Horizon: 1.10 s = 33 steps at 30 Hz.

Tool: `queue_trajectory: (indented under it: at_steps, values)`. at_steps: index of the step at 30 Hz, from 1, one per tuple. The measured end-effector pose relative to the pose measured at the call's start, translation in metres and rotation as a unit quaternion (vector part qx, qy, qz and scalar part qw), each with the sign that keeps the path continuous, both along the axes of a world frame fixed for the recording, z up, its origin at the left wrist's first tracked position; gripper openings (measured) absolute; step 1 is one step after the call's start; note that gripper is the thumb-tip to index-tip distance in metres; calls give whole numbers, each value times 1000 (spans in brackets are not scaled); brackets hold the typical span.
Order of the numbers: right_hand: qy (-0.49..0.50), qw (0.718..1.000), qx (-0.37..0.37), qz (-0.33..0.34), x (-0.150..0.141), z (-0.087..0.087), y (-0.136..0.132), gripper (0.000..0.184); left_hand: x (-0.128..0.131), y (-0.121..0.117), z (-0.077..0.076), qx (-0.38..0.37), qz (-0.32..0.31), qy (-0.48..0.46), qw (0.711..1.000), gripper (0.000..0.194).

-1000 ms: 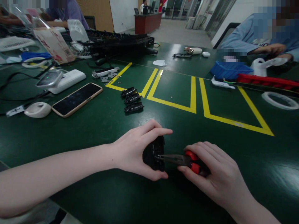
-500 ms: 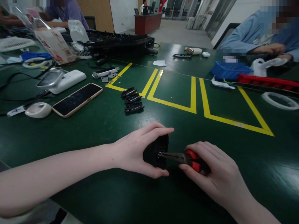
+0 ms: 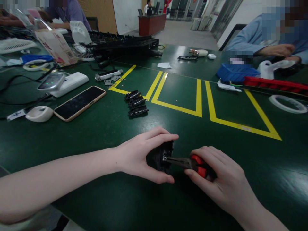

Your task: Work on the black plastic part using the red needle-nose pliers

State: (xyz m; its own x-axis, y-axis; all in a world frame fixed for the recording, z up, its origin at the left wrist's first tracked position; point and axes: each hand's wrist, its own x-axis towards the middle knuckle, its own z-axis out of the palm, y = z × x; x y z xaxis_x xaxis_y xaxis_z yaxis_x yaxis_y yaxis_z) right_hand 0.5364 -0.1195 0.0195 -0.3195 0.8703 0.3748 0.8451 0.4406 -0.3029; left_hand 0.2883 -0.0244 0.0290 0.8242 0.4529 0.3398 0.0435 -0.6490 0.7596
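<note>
My left hand (image 3: pixel 141 154) is curved round a black plastic part (image 3: pixel 167 149), thumb at its near end and fingers at its far end. In my right hand (image 3: pixel 221 173) are needle-nose pliers (image 3: pixel 184 162) with red grips, gripped by the handles. The pliers' narrow jaws point left, and their tips touch a small shiny metal bit on the black part. What exactly the tips hold is too small to tell. Several similar black plastic pieces (image 3: pixel 137 102) lie in a short row beyond my left hand.
On the left lie a phone (image 3: pixel 80 102), a white mouse-shaped object (image 3: pixel 39 114) and a white power bank (image 3: pixel 72 84). Yellow tape (image 3: pixel 178 108) marks boxes on the green table (image 3: pixel 108 134). A tape roll (image 3: pixel 288 104) and a blue bin (image 3: pixel 237 73) are at right, near a co-worker (image 3: pixel 250 41).
The black part has tilted slightly in my left hand, showing more of its inner edge. The pliers and both hands stay almost where they were.
</note>
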Motion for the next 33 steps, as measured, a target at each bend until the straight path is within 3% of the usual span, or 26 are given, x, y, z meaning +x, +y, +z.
queue_trajectory:
  at_steps: [6,12,33]
  values:
    - [5,1000,-12,-5,-1,1,0,30,1,1,-1,-2,0,7,1000,82]
    - [27,998,-33,-52,-8,3,-2,39,1,-2,2,15,20,3,1000,79]
    - [20,998,-35,-54,-10,4,-3,40,1,0,1,13,15,9,1000,81]
